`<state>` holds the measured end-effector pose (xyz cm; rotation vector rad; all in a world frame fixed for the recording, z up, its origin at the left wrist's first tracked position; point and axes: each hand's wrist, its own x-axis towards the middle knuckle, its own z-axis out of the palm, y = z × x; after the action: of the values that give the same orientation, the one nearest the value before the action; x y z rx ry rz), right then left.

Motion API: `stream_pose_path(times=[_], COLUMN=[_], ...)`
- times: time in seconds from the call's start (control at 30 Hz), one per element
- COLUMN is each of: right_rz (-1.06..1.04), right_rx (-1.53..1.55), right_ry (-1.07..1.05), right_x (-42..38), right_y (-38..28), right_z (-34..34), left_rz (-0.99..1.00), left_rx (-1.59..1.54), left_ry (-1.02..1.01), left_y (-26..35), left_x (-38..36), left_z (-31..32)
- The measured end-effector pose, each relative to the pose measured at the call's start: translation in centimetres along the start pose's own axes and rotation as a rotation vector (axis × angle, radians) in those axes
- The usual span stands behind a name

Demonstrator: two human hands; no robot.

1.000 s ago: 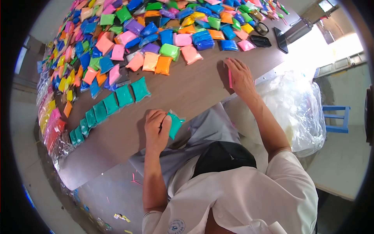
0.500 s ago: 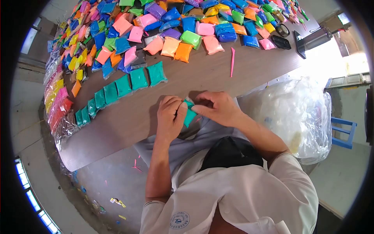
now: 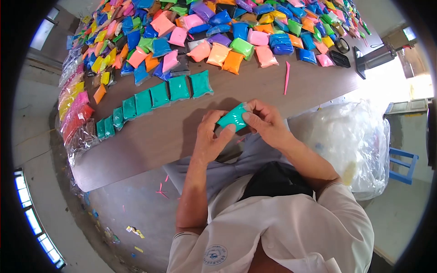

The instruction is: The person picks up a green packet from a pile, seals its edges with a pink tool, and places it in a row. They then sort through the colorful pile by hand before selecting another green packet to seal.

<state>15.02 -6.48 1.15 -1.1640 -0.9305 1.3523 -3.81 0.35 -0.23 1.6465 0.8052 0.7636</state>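
A green packet (image 3: 233, 117) is held flat between both hands over the table's near edge. My left hand (image 3: 212, 136) grips its left end, with the thumb on the lower side. At the packet's right end, my right hand (image 3: 266, 121) pinches the corner between thumb and fingers. Beyond them a row of similar green packets (image 3: 159, 94) runs diagonally across the brown table (image 3: 136, 150), from lower left to upper right. A thin pink stick (image 3: 287, 78) lies farther right.
A large heap of colourful packets (image 3: 218, 38) covers the table's far side. More bagged packets (image 3: 76, 120) line the left edge. Black tape (image 3: 342, 45) and a metal clamp-like device (image 3: 378, 56) are at far right. A clear plastic bag (image 3: 346, 145) bulges beside my right arm.
The green packet has turned from steep to flatter, showing more of its face. Both hands have moved slightly up and right. The whole view has shifted a little.
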Motion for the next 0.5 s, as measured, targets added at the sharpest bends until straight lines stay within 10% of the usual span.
stream_pose_path(times=[0.5], right_rz=[0.161], right_rx=[-0.34], right_ry=[-0.247], right_x=[1.3], right_y=[-3.0], right_z=[-2.0], left_rz=[0.187], left_rx=[0.273], left_ry=[-0.051], left_y=[-0.6], left_x=[0.2], left_z=[0.1])
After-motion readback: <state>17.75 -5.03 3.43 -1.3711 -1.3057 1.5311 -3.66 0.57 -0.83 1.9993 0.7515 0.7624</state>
